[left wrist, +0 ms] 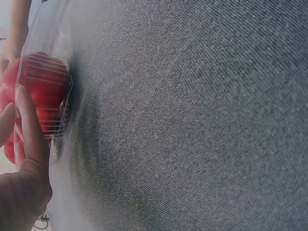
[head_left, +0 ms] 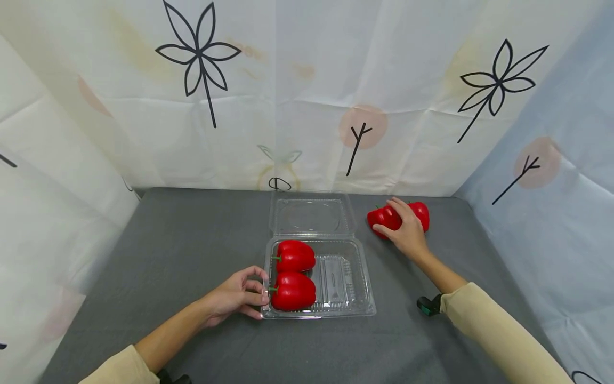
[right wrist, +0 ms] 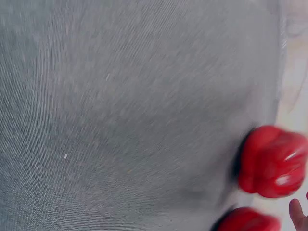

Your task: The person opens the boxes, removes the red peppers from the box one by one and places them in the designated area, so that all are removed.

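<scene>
A clear plastic container (head_left: 364,298), its lid (head_left: 312,213) laid back, holds two red bell peppers, one farther (head_left: 295,256) and one nearer (head_left: 293,292), along its left side. My left hand (head_left: 240,296) grips the container's left rim; in the left wrist view its fingers (left wrist: 32,130) lie at the rim beside the red pepper. At the right, my right hand (head_left: 408,229) reaches over a left red bell pepper (head_left: 381,217), thumb and fingers spread around it. Another red pepper (head_left: 421,213) is partly hidden behind that hand. In the right wrist view a pepper (right wrist: 272,161) shows blurred near the fingertips.
A grey cloth (head_left: 201,234) covers the table. Pale printed fabric (head_left: 307,106) hangs along the back and sides. The camera strap (head_left: 428,305) sits at the right wrist by the sleeve.
</scene>
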The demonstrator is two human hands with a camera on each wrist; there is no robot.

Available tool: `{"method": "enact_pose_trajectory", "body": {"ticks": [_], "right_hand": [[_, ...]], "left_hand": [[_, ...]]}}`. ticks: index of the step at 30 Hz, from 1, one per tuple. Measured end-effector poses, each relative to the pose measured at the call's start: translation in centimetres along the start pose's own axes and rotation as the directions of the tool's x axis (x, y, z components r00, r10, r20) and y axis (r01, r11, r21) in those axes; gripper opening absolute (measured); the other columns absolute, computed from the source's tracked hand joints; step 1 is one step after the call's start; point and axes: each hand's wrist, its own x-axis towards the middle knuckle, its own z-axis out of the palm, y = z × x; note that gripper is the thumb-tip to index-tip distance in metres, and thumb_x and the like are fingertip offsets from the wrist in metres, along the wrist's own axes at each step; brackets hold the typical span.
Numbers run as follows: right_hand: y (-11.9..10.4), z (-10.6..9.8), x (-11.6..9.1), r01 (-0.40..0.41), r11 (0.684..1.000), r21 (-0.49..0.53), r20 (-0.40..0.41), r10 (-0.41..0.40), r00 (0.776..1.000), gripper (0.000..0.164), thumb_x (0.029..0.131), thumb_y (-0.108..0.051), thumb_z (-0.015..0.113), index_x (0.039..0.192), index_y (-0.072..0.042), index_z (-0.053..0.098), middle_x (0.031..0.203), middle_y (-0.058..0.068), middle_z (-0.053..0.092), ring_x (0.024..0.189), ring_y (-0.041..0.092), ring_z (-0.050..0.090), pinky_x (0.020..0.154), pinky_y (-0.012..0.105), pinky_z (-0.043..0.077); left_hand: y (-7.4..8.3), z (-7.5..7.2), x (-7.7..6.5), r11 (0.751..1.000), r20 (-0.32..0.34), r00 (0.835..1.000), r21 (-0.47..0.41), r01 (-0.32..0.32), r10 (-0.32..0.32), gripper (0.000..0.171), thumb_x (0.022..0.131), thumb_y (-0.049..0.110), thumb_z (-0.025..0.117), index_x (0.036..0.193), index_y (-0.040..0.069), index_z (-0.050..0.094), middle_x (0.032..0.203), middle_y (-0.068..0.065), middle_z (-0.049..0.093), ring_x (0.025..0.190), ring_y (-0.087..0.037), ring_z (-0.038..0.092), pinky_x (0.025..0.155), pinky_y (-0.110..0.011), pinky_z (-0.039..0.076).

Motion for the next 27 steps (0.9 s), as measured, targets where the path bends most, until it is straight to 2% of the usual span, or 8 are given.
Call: {"method": "enact_pose_trajectory", "body": {"ticks": [7, 13, 20, 27], "right_hand": [[-3.6, -1.0, -0.6, 0.079, 0.99, 0.115, 0.102, -0.091, 0.991, 0.079, 0.076, -0.014, 0.087, 0.145, -0.006, 0.047, 0.152, 0.018, 0.042, 0.137, 0.038, 0.04, 0.1, 0.065, 0.043], [-6.7, -0.4, -1.4, 0.199, 0.961, 0.192, 0.209, -0.238, 0.949, 0.086, 0.073, -0.014, 0.089, 0.147, -0.006, 0.046, 0.149, 0.016, 0.047, 0.137, 0.03, 0.044, 0.108, 0.054, 0.041], [-9.7, 1.1, -2.7, 0.224, 0.93, 0.292, 0.38, -0.328, 0.865, 0.086, 0.074, -0.021, 0.089, 0.147, -0.008, 0.047, 0.146, 0.01, 0.052, 0.131, 0.028, 0.052, 0.103, 0.054, 0.045], [-12.3, 2.7, -4.0, 0.232, 0.895, 0.38, 0.518, -0.414, 0.748, 0.085, 0.077, -0.026, 0.087, 0.147, -0.005, 0.044, 0.143, 0.013, 0.054, 0.128, 0.031, 0.055, 0.1, 0.057, 0.047]], "left_hand": [[-0.1, -0.1, 0.0, 1.0, -0.007, 1.0, 0.005, 0.002, -0.002, 0.045, 0.089, 0.002, 0.072, 0.121, 0.001, 0.04, 0.085, -0.006, 0.063, 0.078, -0.02, 0.066, 0.071, -0.043, 0.061], [-0.3, -0.2, 0.0, 1.0, -0.012, 1.0, 0.008, 0.004, -0.004, 0.047, 0.089, 0.001, 0.071, 0.123, -0.002, 0.039, 0.086, -0.007, 0.064, 0.079, -0.02, 0.066, 0.071, -0.044, 0.061], [-0.3, -0.1, 0.1, 1.0, -0.008, 1.0, 0.007, 0.002, -0.002, 0.046, 0.089, 0.002, 0.072, 0.122, -0.001, 0.04, 0.086, -0.007, 0.064, 0.079, -0.021, 0.066, 0.071, -0.045, 0.061], [-0.2, -0.1, 0.1, 1.0, -0.019, 1.0, 0.014, 0.009, -0.009, 0.047, 0.088, 0.003, 0.073, 0.123, 0.0, 0.04, 0.087, -0.008, 0.064, 0.079, -0.021, 0.066, 0.072, -0.045, 0.061]]}}
